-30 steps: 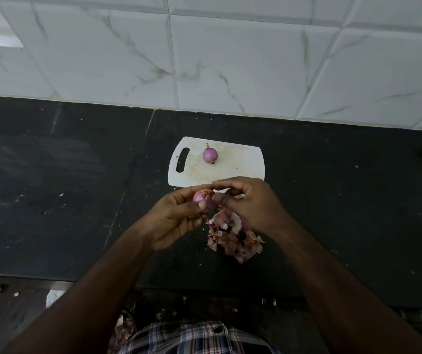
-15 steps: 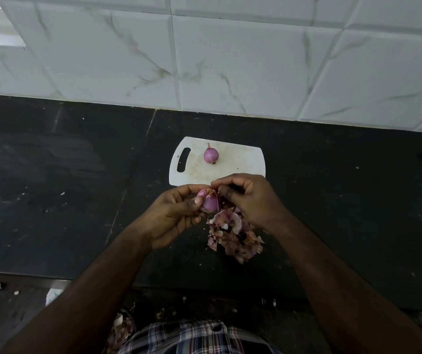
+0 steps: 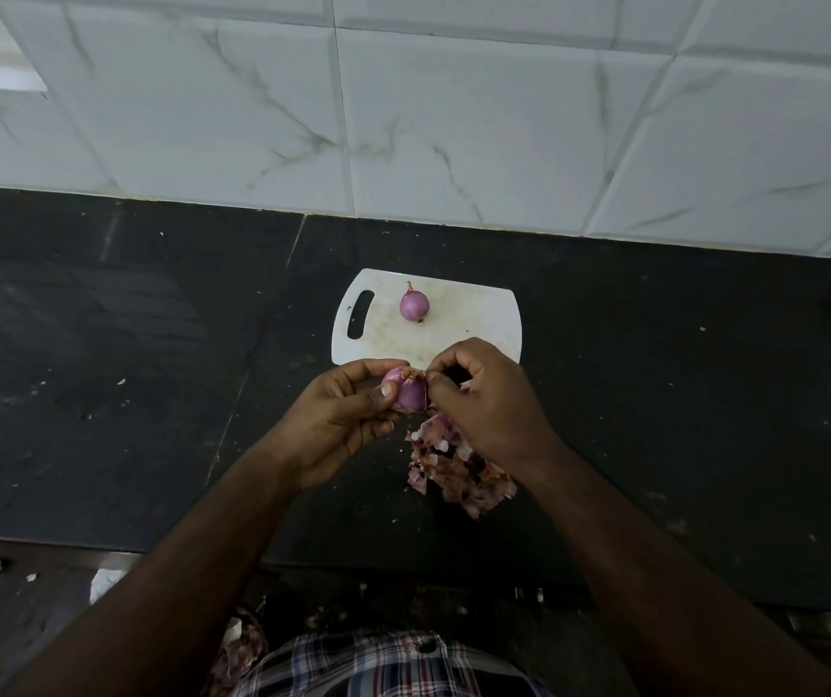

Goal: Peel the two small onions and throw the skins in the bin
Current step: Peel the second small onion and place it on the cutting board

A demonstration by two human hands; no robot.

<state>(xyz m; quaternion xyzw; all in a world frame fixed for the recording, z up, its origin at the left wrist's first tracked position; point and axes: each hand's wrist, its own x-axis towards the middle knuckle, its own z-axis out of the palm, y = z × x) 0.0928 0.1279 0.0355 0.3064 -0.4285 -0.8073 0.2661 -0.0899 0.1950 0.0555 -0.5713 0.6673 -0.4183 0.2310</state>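
Dark bench (image 3: 101, 369) fills middle of frame, white tile wall (image 3: 453, 118) along its top edge. Wide bare bench at left and right of frame. White cutting board (image 3: 474, 324) at centre, near edge just behind hands. Peeled purple onion (image 3: 414, 305) rests on board. Left hand (image 3: 348, 420) grips second onion (image 3: 411, 392), shiny purple, dry brown bit on top. Right hand (image 3: 484, 394) pinches skin at onion's top. Pile of skins (image 3: 459, 475) on bench below right hand.
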